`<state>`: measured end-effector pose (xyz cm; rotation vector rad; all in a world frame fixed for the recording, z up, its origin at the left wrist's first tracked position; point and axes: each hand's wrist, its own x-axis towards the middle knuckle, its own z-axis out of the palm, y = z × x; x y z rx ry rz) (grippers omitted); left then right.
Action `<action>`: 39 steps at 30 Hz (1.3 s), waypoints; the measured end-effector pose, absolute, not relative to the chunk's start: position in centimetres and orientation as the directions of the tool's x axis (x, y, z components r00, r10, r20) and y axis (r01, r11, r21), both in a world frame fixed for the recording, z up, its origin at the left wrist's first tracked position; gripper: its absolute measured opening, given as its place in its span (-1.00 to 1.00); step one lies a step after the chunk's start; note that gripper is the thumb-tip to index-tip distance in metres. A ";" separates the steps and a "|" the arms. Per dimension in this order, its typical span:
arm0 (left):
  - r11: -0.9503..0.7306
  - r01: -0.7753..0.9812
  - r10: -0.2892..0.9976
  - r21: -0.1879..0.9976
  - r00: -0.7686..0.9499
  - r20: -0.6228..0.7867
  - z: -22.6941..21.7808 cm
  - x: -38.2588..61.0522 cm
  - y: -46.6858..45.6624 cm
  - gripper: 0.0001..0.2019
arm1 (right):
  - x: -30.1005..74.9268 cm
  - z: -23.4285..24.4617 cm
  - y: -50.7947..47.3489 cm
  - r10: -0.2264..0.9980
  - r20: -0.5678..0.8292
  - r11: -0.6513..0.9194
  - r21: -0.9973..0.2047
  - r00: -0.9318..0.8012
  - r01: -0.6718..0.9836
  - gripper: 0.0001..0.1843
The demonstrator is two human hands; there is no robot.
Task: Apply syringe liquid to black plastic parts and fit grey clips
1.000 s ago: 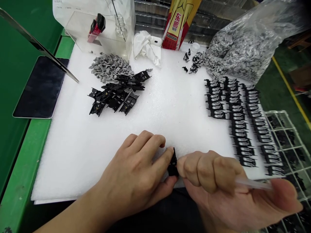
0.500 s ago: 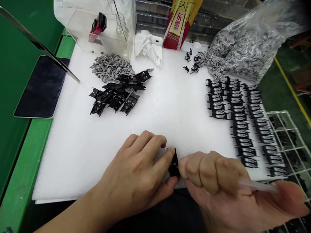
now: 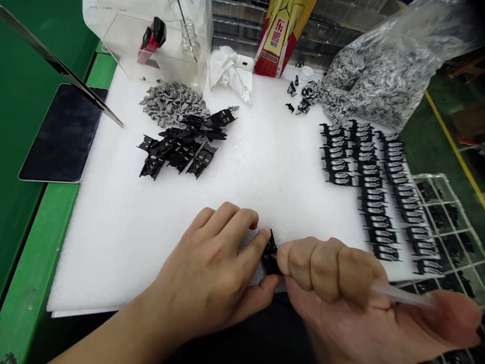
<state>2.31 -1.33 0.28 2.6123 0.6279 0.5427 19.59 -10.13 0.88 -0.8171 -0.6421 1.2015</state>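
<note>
My left hand (image 3: 223, 265) pinches a small black plastic part (image 3: 270, 258) between index finger and thumb at the front edge of the white foam sheet (image 3: 257, 182). Curled against the part's right side is my right hand (image 3: 337, 273), its fingers wrapped round a thin, translucent white stick (image 3: 401, 293). The stick's working end is hidden behind the fingers. Beyond my left hand lies a heap of black parts (image 3: 182, 146), some with small yellow spots. Grey small pieces (image 3: 172, 103) are piled just behind that heap.
Columns of black parts with clear inserts (image 3: 375, 194) line the right side, beside a white wire rack (image 3: 450, 217). A plastic bag of grey pieces (image 3: 379, 76) bulges at the back right. Long tweezers (image 3: 76, 78) jut in over a dark tablet (image 3: 58, 134). A red-yellow box (image 3: 280, 40) stands behind.
The view has shifted very slightly. Both hands keep their grip at the black part, with barely any visible movement.
</note>
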 end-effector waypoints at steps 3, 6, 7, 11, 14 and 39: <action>-0.821 0.334 0.494 0.463 0.822 0.284 0.2 2.3 -1.4 -0.59 | 19.5 1.1 -10.1 0.969 -0.012 0.132 -0.820 0.246 -0.558 -0.25; -0.822 0.333 0.493 0.462 0.823 0.284 0.3 2.3 -1.4 -0.59 | 19.6 1.5 -9.9 0.972 -0.042 0.100 -0.817 0.232 -0.567 -0.23; -0.821 0.337 0.494 0.460 0.823 0.280 0.3 2.2 -1.4 -0.59 | 19.7 1.5 -9.9 0.972 -0.046 0.098 -0.813 0.232 -0.573 -0.22; -0.822 0.343 0.495 0.454 0.824 0.275 0.4 2.2 -1.4 -0.61 | 19.8 1.6 -10.0 0.972 -0.062 0.085 -0.803 0.225 -0.590 -0.22; -0.824 0.344 0.494 0.450 0.825 0.274 0.4 2.2 -1.4 -0.62 | 19.8 1.5 -10.0 0.979 -0.054 0.073 -0.812 0.199 -0.579 -0.21; -0.786 0.375 0.530 0.492 0.818 0.223 1.0 2.0 -1.6 -0.63 | 24.2 3.5 -2.1 0.908 0.272 0.272 -0.961 0.319 0.048 -0.50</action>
